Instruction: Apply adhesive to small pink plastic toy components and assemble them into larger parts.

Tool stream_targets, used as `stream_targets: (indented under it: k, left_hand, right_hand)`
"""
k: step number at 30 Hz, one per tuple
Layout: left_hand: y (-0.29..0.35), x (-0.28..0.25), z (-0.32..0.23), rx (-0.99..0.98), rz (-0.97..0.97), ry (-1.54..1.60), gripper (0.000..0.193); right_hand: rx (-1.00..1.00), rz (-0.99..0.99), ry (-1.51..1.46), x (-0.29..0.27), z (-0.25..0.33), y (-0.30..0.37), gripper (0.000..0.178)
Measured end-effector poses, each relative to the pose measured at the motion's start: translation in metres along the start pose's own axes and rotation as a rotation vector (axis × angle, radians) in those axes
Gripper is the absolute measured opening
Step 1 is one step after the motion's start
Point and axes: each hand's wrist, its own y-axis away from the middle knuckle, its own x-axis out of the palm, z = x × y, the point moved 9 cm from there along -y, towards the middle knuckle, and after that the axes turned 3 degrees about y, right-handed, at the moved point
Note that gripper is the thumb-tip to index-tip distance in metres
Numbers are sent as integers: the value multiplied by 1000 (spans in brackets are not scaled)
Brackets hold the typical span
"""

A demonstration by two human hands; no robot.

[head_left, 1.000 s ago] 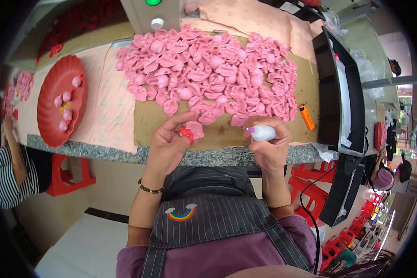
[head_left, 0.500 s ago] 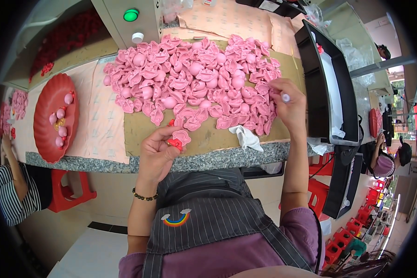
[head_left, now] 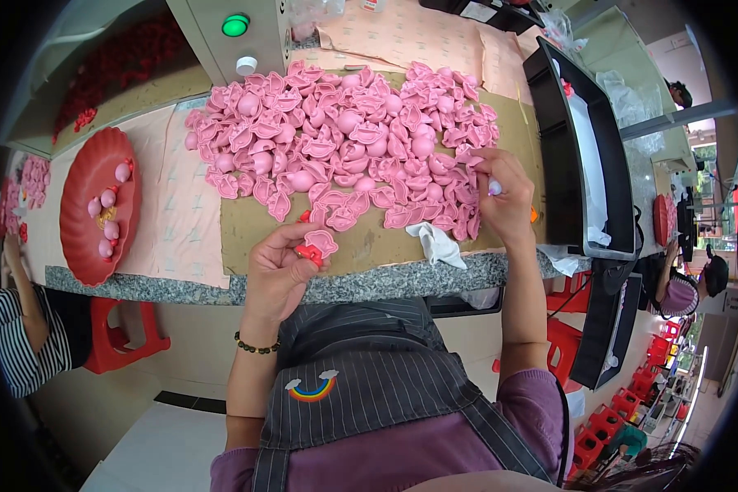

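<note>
the left hand (head_left: pixel 280 271) was closed on a small red piece (head_left: pixel 309 252) and a pink shell-shaped piece (head_left: pixel 323 242), pinched between thumb and fingertips just above the counter edge (head_left: pixel 369 283). the right hand (head_left: pixel 504 197) was closed narrow around a small pale round part (head_left: pixel 494 188), at the 3 o'clock edge of the pile of pink pieces (head_left: pixel 344 139).

the pile covered most of the brown board (head_left: pixel 369 242), from 10 o'clock to 2 o'clock of the hands, so the bulk of the stock appeared unprocessed. a red tray (head_left: pixel 78 209) at 9 o'clock held only a few pink round units (head_left: pixel 107 223), judged to be the finished output. on that basis the work was assessed as early, with one unit in hand.

a crumpled white cloth (head_left: pixel 436 244) lay on the board between the hands. a black bin (head_left: pixel 582 156) stood at 3 o'clock, just beside the right hand. a green button (head_left: pixel 235 25) showed at 12 o'clock.
</note>
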Motion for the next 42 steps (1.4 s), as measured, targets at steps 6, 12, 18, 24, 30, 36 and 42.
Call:
stream_targets:
  k: [6, 12, 18, 24, 30, 36, 42]
  left_hand:
    - [1, -2, 2, -11, 8, 11, 47]
    - [-2, 14, 0, 24, 38, -2, 42]
    - [-11, 43, 28, -143, 84, 256, 38]
    - [-13, 33, 36, -137, -26, 480, 35]
    - [-8, 26, 26, -25, 54, 209, 43]
    - [-7, 37, 22, 5, 136, 276, 44]
    - [-8, 37, 23, -54, 133, 350, 44]
  right_hand:
    - [-13, -31, -37, -3, 29, 1, 17]
    - [120, -12, -359, 4, 40, 11, 13]
    - [631, 20, -945, 44, 55, 27, 14]
    - [124, 71, -763, 45, 105, 25, 22]
    - [126, 16, -589, 44, 107, 27, 22]
    - [321, -37, -642, 51, 99, 34, 22]
    - [401, 10, -713, 60, 93, 39, 24]
